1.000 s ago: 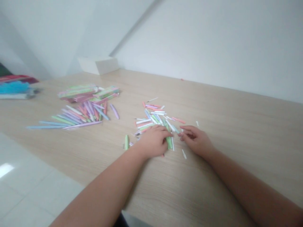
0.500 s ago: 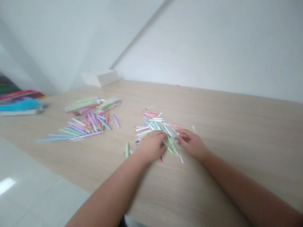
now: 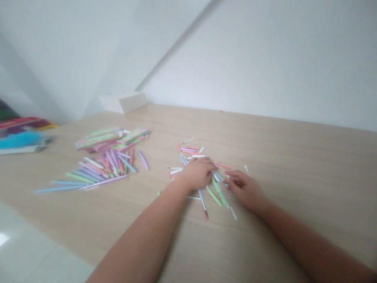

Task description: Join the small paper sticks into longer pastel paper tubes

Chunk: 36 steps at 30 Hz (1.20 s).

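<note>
Pen parts in pastel green, pink, blue and white [image 3: 217, 192] lie in a loose heap on the wooden table. Over the middle of this heap is my left hand [image 3: 198, 173], its fingers bent down among the parts. The fingertips are hidden, so what they grip cannot be made out. At the heap's right edge, my right hand [image 3: 246, 190] has its fingers curled and drawn together near the thumb. Anything between them is too small and blurred to name. A thin white tube [image 3: 233, 213] lies just below the right hand.
To the left, capped pastel pens [image 3: 113, 161] are fanned out in a pile. Behind them sit several flat printed boxes [image 3: 100, 139]. A white box [image 3: 125, 102] stands by the wall, and a bright blue item [image 3: 20, 139] lies at the far left.
My left hand has shifted right across the heap, uncovering a blue-and-white stick with a dark tip near its front. My right hand stays curled at the heap's edge. The view has tilted slightly.
</note>
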Tool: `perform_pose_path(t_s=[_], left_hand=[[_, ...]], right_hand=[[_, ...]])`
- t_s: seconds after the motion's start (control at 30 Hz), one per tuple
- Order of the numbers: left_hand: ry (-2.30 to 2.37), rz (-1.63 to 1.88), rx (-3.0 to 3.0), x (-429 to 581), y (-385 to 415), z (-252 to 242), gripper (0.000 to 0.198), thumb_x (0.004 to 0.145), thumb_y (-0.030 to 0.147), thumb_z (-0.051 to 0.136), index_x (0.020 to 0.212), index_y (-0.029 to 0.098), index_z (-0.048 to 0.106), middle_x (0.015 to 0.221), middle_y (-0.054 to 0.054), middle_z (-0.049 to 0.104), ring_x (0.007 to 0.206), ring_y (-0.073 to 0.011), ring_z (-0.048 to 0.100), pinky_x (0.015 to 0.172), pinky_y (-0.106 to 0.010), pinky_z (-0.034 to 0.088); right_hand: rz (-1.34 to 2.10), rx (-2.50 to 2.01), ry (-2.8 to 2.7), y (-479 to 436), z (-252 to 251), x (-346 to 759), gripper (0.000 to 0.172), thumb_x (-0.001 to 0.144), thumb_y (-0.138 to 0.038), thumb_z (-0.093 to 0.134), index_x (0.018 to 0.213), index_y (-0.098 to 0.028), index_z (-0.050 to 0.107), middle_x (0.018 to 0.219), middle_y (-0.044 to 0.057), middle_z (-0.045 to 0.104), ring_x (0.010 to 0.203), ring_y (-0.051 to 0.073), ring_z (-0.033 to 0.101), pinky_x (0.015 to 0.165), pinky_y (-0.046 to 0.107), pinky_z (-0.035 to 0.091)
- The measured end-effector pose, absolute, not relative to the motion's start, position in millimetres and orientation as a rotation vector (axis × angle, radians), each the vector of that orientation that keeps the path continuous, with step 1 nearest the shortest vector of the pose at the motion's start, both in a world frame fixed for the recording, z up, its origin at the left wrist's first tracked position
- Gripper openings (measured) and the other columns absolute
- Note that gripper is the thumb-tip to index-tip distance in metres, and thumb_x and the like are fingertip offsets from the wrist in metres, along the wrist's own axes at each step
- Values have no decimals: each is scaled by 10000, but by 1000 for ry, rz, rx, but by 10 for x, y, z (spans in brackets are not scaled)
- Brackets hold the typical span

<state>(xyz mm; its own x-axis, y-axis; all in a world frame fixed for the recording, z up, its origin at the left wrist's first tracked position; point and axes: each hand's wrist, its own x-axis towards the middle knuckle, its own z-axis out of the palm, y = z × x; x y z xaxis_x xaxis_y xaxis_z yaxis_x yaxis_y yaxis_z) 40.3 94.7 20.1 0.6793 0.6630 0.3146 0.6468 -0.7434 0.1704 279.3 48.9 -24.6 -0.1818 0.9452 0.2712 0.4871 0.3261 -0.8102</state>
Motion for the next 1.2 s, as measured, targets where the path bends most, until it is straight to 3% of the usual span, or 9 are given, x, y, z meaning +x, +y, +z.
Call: perform_pose_path(t_s=[0.3, 0.6, 0.83, 1.03, 1.2], left_hand=[[1122, 495, 2835, 486, 875, -4, 344, 906, 223, 523, 1224, 243, 653, 1203, -57, 693, 1182, -251, 614, 1078, -435, 420], [1157, 447, 2832, 482, 890, 17, 276, 969, 177, 454, 1132, 232, 671, 1152, -60, 671, 1142, -251, 625, 1019, -416, 452], [1171, 537, 2862, 457, 907, 81, 271, 997, 248, 473, 1167, 263, 684, 1120, -57, 686, 1145, -258, 615, 1009, -419, 450], [1097, 566, 2847, 468, 873, 107, 280, 976, 235, 498, 1209, 252, 654, 1149, -51, 725, 1111, -251, 658, 992, -399, 478], [1153, 508, 2847, 476, 862, 106, 293, 977, 242, 475, 1212, 244, 651, 1108, -75, 743, 1033, -255, 690, 933, -391, 511]], right_hand=[[687, -1329, -1831, 485, -288, 2812, 302, 930, -390, 650, 1207, -272, 681, 958, 35, 805, 789, 202, 765, 712, 322, 621], [620, -1374, -1818, 460, -235, 2800, 306, 923, -418, 661, 1191, -274, 684, 895, 28, 804, 737, 212, 751, 620, 327, 599], [530, -1383, -1738, 456, -166, 2792, 299, 913, -403, 683, 1186, -282, 707, 893, 26, 810, 794, 226, 773, 696, 348, 625], [450, -1332, -1612, 476, -111, 2795, 208, 891, -408, 714, 1024, -260, 774, 1014, 59, 812, 933, 242, 777, 801, 358, 638], [597, -1219, -1544, 465, -114, 2767, 213, 848, -397, 765, 1002, -250, 768, 990, 62, 814, 870, 222, 779, 782, 350, 644]])
